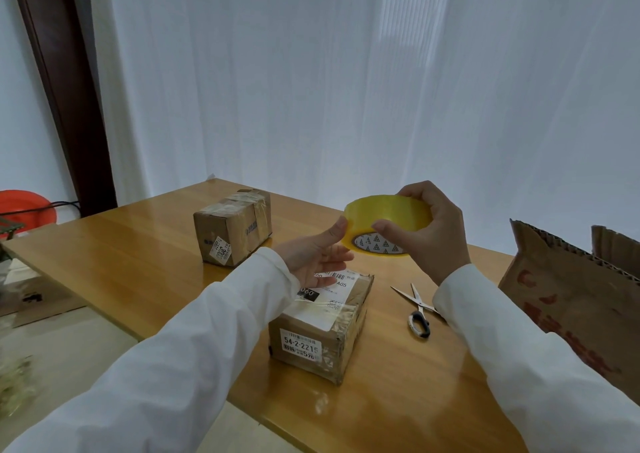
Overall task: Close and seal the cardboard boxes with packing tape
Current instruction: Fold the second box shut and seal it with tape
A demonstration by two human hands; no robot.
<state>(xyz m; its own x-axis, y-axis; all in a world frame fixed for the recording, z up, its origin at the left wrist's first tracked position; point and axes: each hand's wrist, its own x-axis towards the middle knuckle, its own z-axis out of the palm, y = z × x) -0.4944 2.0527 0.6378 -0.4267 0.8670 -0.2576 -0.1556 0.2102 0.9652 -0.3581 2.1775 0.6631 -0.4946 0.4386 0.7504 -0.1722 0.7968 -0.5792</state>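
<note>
A yellow roll of packing tape (388,215) is held in the air above the table. My right hand (429,230) grips it, fingers over the far rim and thumb on the near side. My left hand (317,260) is palm up with its thumb tip touching the roll's left edge, the fingers relaxed. Just below the hands sits a closed cardboard box (322,328) with white labels and clear tape on top. A second closed, taped box (232,230) stands farther back on the left.
Scissors (417,308) lie on the wooden table (138,269) to the right of the near box. A larger open cardboard box (571,293) with red print stands at the right edge. A red object (26,208) sits beyond the table at far left.
</note>
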